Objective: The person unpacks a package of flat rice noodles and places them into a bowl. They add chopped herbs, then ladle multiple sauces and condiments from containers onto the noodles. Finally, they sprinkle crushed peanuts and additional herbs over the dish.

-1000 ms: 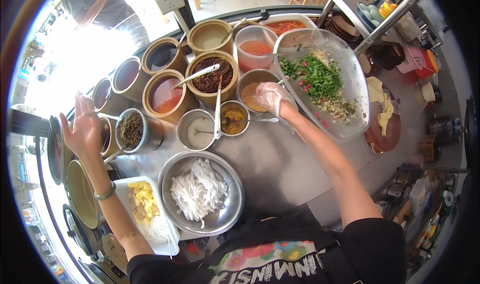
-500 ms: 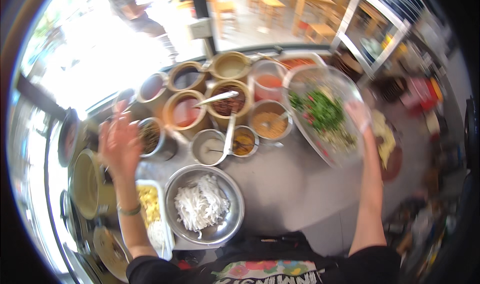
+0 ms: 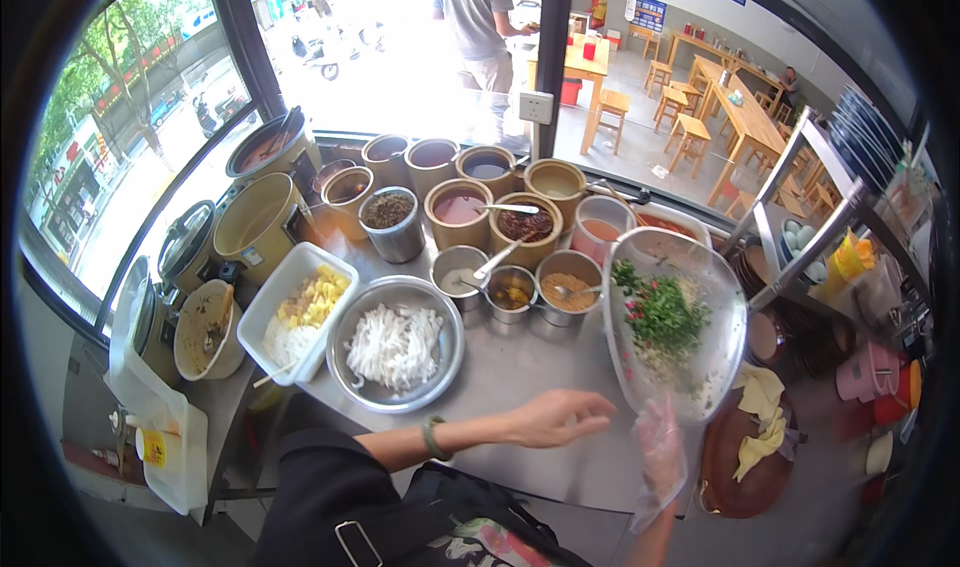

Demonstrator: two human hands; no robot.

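Observation:
My left hand [image 3: 564,417], with a green bangle at the wrist, reaches across the steel counter with its fingers stretched out and nothing in them. Beside it my right hand [image 3: 660,449] wears a clear plastic glove; blurred, its fingers point up toward the lower edge of an oval tray [image 3: 725,302]. Whether they touch the tray I cannot tell. Chopped green herbs [image 3: 665,312] with red bits lie in the tray. Left of my hands, a round steel bowl [image 3: 447,367] holds white noodle-like strips [image 3: 393,345].
Several pots and small tubs of sauces and seasonings, including a dark red chili pot [image 3: 525,224], line the counter's back. A white container [image 3: 265,332] of yellow cubes stands left. At right are a round brown board [image 3: 730,467] with a yellow cloth [image 3: 760,417] and a metal rack [image 3: 795,217].
My left hand has come from above the left-hand pots across to the right, toward my right hand. My right hand has dropped from the tray's right side to below it. The view has shifted.

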